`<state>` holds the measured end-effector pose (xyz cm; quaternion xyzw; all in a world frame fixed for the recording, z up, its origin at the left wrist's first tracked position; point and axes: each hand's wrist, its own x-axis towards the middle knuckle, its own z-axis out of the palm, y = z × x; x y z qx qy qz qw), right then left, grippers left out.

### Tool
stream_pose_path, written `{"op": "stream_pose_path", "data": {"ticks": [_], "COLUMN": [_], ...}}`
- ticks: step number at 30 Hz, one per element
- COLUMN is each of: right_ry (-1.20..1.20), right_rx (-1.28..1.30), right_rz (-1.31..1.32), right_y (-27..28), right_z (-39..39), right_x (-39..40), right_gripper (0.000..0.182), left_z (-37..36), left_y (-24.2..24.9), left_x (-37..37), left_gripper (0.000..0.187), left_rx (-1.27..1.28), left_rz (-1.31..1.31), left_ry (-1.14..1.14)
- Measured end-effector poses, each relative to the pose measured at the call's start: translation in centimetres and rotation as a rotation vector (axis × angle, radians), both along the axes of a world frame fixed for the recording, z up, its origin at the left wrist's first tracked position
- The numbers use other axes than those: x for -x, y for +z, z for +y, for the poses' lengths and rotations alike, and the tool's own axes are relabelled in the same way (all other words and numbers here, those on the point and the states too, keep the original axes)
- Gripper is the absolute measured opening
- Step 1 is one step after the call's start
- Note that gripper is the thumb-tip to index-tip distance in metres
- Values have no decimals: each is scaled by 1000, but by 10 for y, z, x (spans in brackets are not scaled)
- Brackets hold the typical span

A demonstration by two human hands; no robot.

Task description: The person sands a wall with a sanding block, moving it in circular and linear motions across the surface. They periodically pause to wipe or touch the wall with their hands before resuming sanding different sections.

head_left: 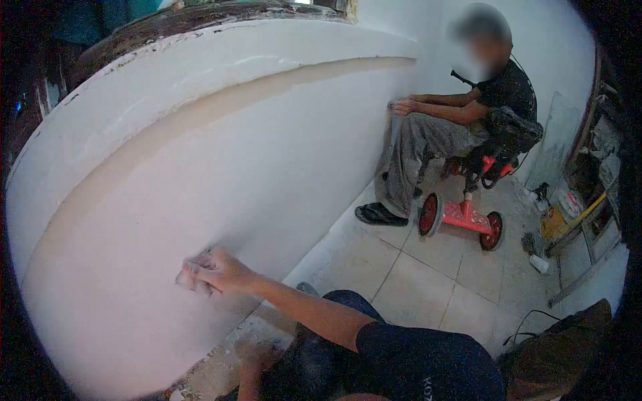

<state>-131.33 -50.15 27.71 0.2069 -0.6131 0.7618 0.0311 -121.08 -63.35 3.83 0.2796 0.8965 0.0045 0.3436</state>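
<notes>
My right hand (224,273) reaches out to the smooth white curved wall (281,167). Its fingers are closed round a small flat piece, apparently sandpaper (184,277), pressed against the wall face. A soft shadow falls on the wall around the hand. Low down, close to my dark-clothed leg (314,354), is my left hand (257,354); it is smeared by motion, and its fingers cannot be made out.
Another person (508,93) sits on a low seat with red wheels (465,217), both hands at the wall's far end. Floor tiles (418,281) run along the wall's foot. A yellow-edged frame (588,214) and clutter stand at right. A dark ledge (200,20) tops the wall.
</notes>
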Motion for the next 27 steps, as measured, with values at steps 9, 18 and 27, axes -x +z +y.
{"op": "stream_pose_path", "data": {"ticks": [9, 18, 27], "right_ry": [-61, -123, -147], "right_rx": [-31, -86, -60], "right_rz": [-70, -172, -151], "right_y": [10, 17, 23], "right_z": [33, 55, 79], "right_x": [6, 2, 34], "right_gripper": [35, 41, 43], "left_z": [16, 43, 101], "left_y": [76, 231, 270], "left_x": [-10, -99, -136], "left_gripper": [55, 35, 18], "left_rx": [-203, -1503, -2206], "left_rz": [126, -589, -510], "left_ry": [4, -350, -60]}}
